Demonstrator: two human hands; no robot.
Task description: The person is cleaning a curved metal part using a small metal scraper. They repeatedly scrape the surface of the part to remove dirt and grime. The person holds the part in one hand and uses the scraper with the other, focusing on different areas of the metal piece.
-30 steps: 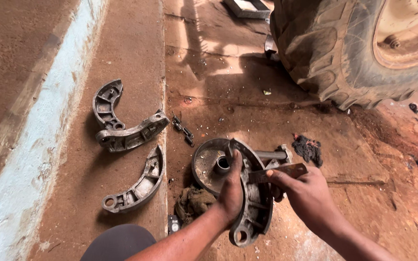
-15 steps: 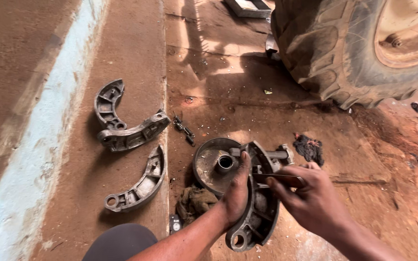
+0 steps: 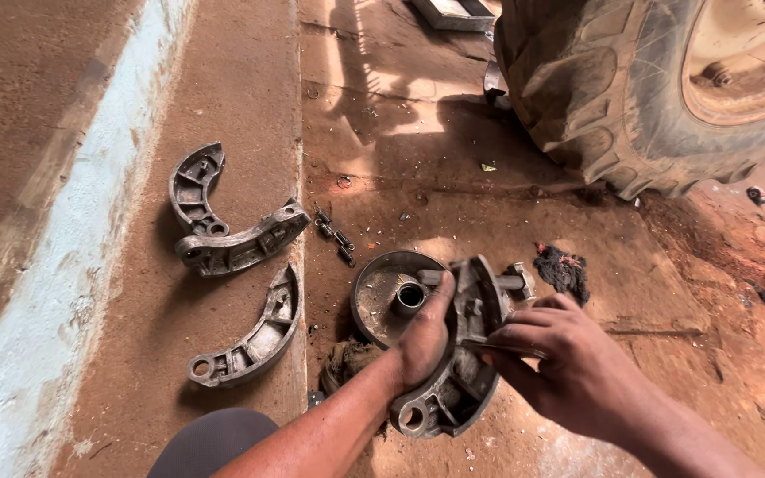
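My left hand (image 3: 424, 341) grips a curved grey metal brake shoe (image 3: 453, 389) and holds it upright over the ground, low in the middle of the head view. My right hand (image 3: 568, 354) is closed on a thin flat tool (image 3: 499, 347) whose tip lies against the shoe's outer face. Just behind the shoe a round metal drum plate (image 3: 381, 301) with a central hub lies flat on the dirt. A greasy rag (image 3: 344, 361) sits beside my left wrist.
Three more brake shoes lie on the concrete strip at left: two (image 3: 195, 190) (image 3: 239, 243) touching, one (image 3: 254, 341) nearer me. A spring (image 3: 334, 237) lies between them and the plate. A large tractor tyre (image 3: 613, 88) fills the upper right. Dark rag (image 3: 564, 268) lies right of the plate.
My right hand has drawn the thin tool down along the shoe toward me. The shoe has tilted slightly in my left hand. Nothing else on the ground has moved.
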